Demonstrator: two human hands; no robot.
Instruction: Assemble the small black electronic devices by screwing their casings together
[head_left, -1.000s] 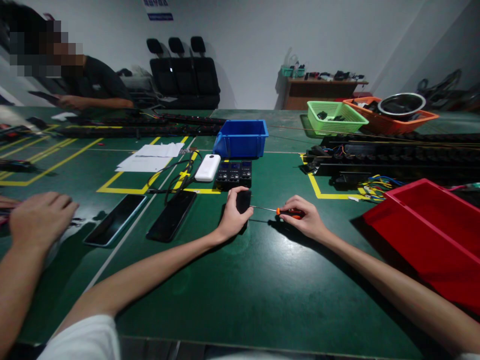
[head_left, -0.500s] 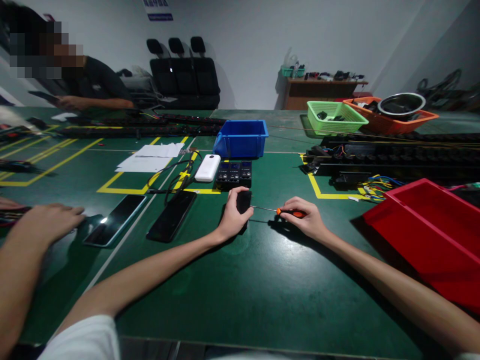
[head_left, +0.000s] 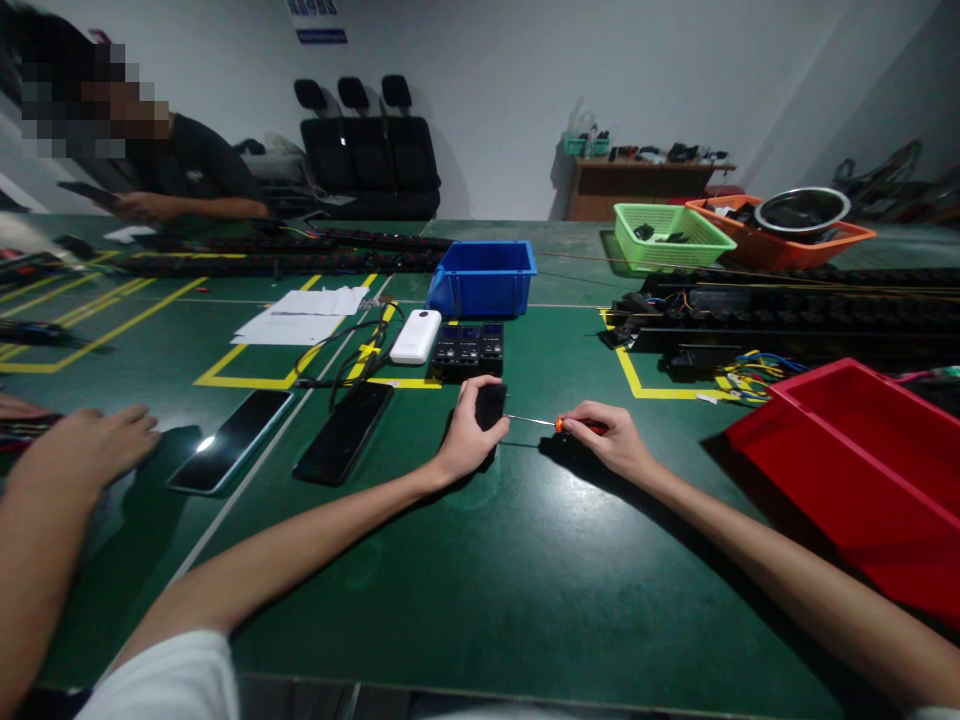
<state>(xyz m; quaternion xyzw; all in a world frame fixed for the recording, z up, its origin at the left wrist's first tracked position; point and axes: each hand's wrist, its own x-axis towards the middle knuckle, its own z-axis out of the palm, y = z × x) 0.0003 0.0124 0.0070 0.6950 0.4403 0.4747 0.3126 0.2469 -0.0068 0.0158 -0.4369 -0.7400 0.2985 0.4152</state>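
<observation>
My left hand is closed around a small black box-shaped module, held on edge over the green table. My right hand grips the orange and black handle of a screwdriver. Its thin shaft points left, and the tip meets the module's right side; the exact contact point is too small to make out. Just beyond my left hand stands a row of similar black modules. A white power bank lies beside them, in front of a blue bin.
Two phones, a black one and a light-edged one, lie left of my forearm. A co-worker's arm reaches in at far left. A red bin stands right, near black rails with wires. Another person sits across the table.
My right hand and the screwdriver have shifted very slightly right and down, and the fingers have turned a little on the handle. The module is almost unmoved in my left hand.
</observation>
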